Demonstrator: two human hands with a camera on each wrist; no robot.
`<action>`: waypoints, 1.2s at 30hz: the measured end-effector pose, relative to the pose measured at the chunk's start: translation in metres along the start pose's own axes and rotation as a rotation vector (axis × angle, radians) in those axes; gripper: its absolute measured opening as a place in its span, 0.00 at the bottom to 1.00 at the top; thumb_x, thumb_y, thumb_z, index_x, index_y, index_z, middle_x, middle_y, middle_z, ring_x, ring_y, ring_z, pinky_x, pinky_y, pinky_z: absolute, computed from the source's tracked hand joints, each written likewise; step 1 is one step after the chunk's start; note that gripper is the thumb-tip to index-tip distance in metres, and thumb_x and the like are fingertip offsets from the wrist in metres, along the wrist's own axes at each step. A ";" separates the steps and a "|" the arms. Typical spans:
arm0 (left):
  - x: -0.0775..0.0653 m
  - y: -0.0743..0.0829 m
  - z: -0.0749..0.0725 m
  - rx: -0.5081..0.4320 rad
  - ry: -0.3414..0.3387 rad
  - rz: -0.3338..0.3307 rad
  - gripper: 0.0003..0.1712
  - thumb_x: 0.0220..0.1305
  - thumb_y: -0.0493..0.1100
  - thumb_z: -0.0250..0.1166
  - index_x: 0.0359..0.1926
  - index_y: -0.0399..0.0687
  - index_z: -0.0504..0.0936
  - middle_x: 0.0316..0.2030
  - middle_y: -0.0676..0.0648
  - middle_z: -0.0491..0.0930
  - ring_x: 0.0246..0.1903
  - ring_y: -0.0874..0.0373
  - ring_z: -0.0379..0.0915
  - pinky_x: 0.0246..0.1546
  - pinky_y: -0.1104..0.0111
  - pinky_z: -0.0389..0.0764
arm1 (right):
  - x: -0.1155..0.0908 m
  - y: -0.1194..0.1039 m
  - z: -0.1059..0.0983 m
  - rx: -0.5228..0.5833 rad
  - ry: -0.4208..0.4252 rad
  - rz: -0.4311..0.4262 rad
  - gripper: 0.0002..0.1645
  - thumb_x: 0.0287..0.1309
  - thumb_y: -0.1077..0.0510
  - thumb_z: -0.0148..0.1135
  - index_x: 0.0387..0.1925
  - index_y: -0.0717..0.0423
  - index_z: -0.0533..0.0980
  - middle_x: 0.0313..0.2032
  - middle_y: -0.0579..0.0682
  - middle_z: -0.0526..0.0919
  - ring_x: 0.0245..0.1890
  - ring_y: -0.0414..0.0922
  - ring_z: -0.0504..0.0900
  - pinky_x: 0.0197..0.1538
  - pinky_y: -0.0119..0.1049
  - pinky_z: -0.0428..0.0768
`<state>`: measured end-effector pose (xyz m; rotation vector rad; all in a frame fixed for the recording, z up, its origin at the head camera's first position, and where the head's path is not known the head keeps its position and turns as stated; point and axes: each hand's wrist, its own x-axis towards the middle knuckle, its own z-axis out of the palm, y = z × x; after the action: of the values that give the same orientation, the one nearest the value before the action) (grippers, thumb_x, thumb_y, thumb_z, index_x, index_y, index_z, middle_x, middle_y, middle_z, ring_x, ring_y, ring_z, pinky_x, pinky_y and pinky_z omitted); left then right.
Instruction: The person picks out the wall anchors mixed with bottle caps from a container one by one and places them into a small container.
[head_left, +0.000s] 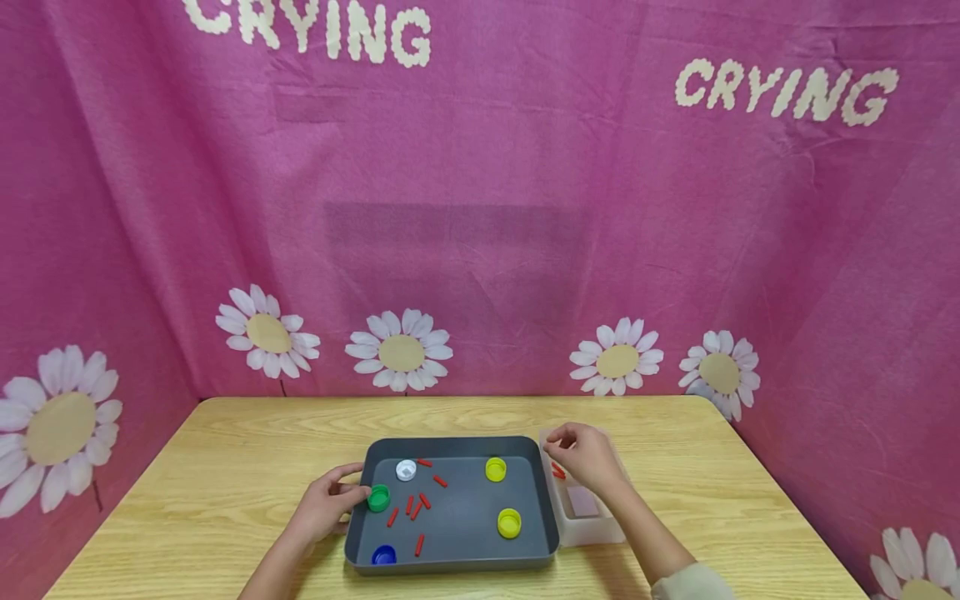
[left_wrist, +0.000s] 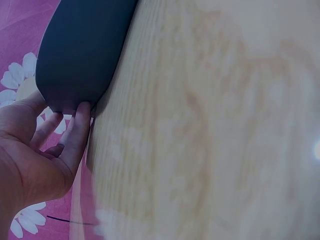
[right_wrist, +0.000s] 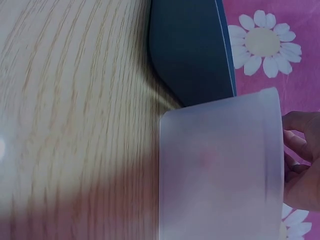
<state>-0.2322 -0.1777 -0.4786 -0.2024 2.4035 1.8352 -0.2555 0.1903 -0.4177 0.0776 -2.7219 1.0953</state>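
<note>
My left hand grips the left wall of a dark grey tray, its thumb over the rim beside a green cap. In the left wrist view its fingers press against the tray's outer end. My right hand is over a translucent plastic box, fingers bent and thumb near the index fingertip; I cannot tell if something small is between them. Inside the box lie red sticks and a pale flat piece. Several more red sticks lie scattered across the tray's left half.
Also in the tray are a white cap, a blue cap, an upper yellow cap and a lower yellow cap. The box stands against the tray's right side on a wooden table. Behind hangs a pink flowered curtain.
</note>
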 end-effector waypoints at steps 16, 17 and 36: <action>0.000 0.000 0.000 0.006 0.002 -0.005 0.30 0.59 0.39 0.63 0.62 0.38 0.68 0.40 0.40 0.81 0.29 0.57 0.77 0.26 0.61 0.83 | 0.004 -0.019 0.011 0.109 -0.041 -0.033 0.05 0.48 0.61 0.68 0.30 0.57 0.81 0.23 0.48 0.77 0.22 0.39 0.72 0.22 0.30 0.73; 0.000 0.001 0.000 0.003 0.002 -0.004 0.30 0.59 0.39 0.63 0.62 0.38 0.68 0.40 0.40 0.81 0.30 0.57 0.77 0.26 0.60 0.83 | 0.003 -0.021 0.012 0.107 -0.039 -0.042 0.05 0.48 0.62 0.68 0.30 0.57 0.81 0.23 0.48 0.78 0.22 0.39 0.72 0.23 0.30 0.73; 0.001 -0.001 0.000 -0.006 0.002 -0.005 0.30 0.59 0.39 0.63 0.62 0.38 0.68 0.41 0.39 0.80 0.30 0.57 0.77 0.27 0.60 0.83 | -0.002 -0.043 0.031 0.097 -0.086 -0.077 0.05 0.48 0.61 0.69 0.30 0.55 0.81 0.27 0.47 0.77 0.30 0.41 0.73 0.31 0.32 0.73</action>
<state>-0.2331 -0.1784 -0.4798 -0.2110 2.3972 1.8406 -0.2539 0.1383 -0.4105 0.2479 -2.7134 1.2276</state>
